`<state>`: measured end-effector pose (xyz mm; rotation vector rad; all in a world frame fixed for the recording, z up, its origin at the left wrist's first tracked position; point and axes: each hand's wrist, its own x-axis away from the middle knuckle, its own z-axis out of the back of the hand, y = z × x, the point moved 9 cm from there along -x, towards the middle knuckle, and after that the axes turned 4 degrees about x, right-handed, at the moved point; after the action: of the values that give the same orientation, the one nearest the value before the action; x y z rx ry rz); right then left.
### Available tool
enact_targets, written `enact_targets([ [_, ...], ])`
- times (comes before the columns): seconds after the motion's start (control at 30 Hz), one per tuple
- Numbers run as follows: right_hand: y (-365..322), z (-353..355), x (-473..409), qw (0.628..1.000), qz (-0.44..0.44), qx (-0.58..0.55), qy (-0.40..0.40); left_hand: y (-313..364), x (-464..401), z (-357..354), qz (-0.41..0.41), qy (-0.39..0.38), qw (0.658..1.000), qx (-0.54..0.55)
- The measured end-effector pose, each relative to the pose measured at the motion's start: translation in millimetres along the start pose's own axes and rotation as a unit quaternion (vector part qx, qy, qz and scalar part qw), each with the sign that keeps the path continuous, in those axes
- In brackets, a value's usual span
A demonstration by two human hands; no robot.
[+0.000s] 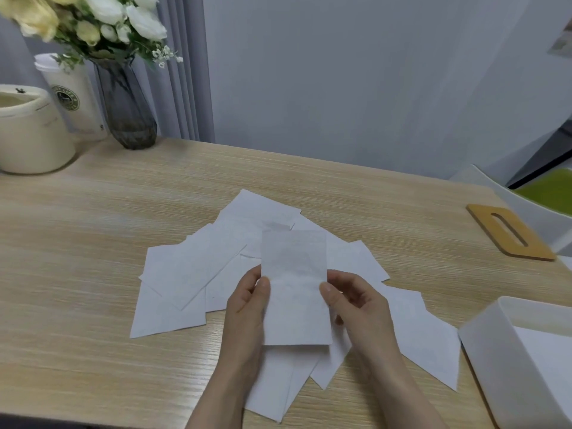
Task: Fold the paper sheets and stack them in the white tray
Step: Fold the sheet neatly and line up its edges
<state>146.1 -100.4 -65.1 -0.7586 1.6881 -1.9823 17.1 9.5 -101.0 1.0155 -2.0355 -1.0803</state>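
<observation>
A narrow white paper sheet (pixel 295 286) is held upright above the table between both hands. My left hand (pixel 247 308) pinches its left edge with the thumb on the front. On the other edge my right hand (pixel 356 301) pinches the same way. Beneath them several loose white sheets (pixel 198 267) lie scattered and overlapping on the wooden table (pixel 93 243). The white tray (pixel 495 351) stands at the right edge, with a white sheet (pixel 548 357) lying inside it.
At the back left stand a glass vase of flowers (pixel 127 113), a white paper cup (pixel 74 94) and a cream pot (pixel 28 131). A wooden slotted lid (pixel 510 232) lies at the back right. A chair with a green seat (pixel 548 190) is beyond the table's right corner.
</observation>
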Motion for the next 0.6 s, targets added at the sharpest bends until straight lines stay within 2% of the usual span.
enact_targets([
  [0.27, 8.1, -4.8, 2.1, 0.996, -0.065, -0.017, -0.051, 1.2, 1.4, 2.4, 0.005, 0.016, 1.0, 0.02],
  [0.4, 8.3, -1.3, 3.3, 0.994, -0.063, -0.086, -0.026, -0.1, 2.0, -0.5, 0.006, 0.006, 1.0, 0.007],
  [0.6, 5.7, 9.2, 2.8, 0.998, -0.013, -0.051, 0.027, -0.9, 2.7, -2.8, -0.009, -0.006, 1.0, -0.018],
])
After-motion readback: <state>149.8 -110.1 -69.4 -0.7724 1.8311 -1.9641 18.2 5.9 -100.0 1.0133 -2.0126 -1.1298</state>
